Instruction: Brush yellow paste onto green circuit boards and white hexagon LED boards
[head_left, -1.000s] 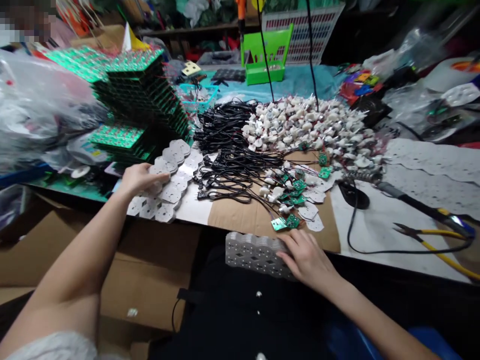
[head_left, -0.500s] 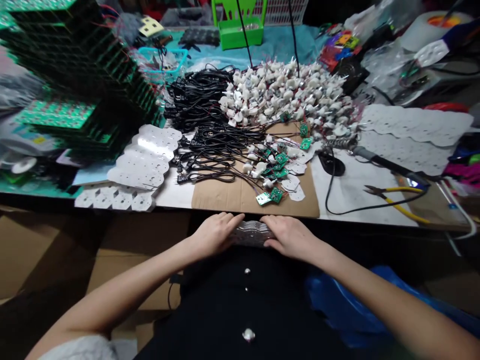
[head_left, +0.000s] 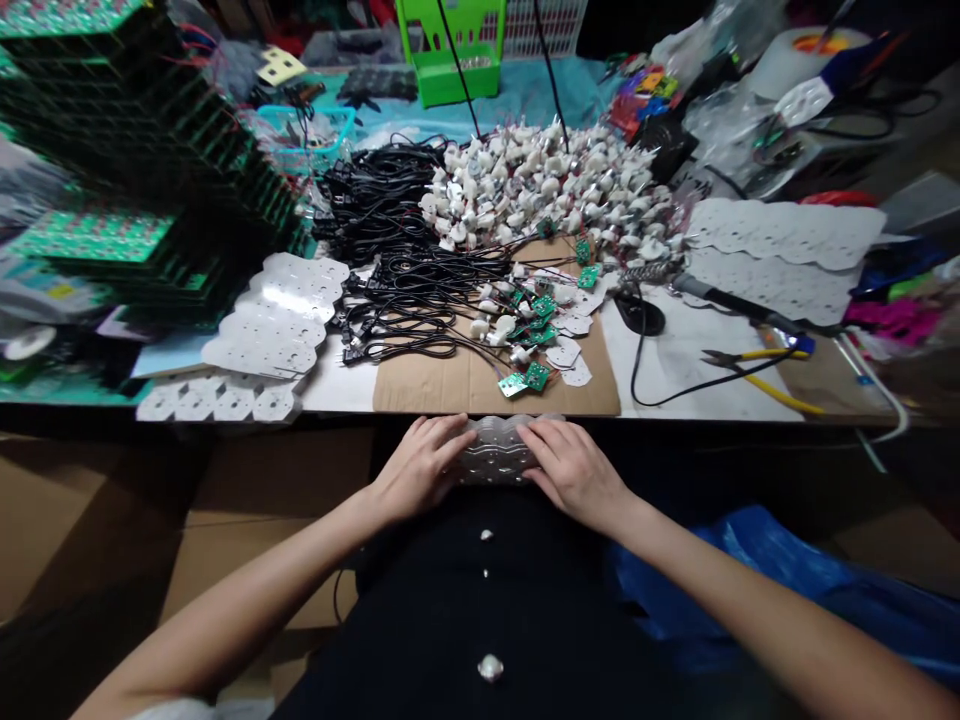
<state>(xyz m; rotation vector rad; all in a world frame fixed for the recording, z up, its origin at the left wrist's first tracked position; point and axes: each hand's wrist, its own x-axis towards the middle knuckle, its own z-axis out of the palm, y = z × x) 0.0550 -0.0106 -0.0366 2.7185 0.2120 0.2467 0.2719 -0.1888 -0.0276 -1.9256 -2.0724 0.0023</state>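
A stack of grey scallop-edged sheets with small holes [head_left: 495,450] is held just below the table's front edge, over my lap. My left hand [head_left: 424,465] grips its left end, fingers over the top. At the right end my right hand [head_left: 576,468] holds it the same way, with the thumb low on the near side. On the cardboard [head_left: 442,388] beyond lie small green circuit boards [head_left: 525,378] wired to white parts. Coiled black power cords [head_left: 412,345] run off to their left.
Tall stacks of green circuit panels [head_left: 97,240] stand on the left, beside white scalloped sheets [head_left: 274,320]. A heap of white parts [head_left: 547,190] fills the back. On the right lie a soldering iron [head_left: 724,300], yellow-handled pliers [head_left: 772,385] and more scalloped sheets [head_left: 780,235].
The stack has tilted, so more of its upper face shows, and its layers have shifted apart. Both hands remain on its ends. The whole view has shifted slightly.
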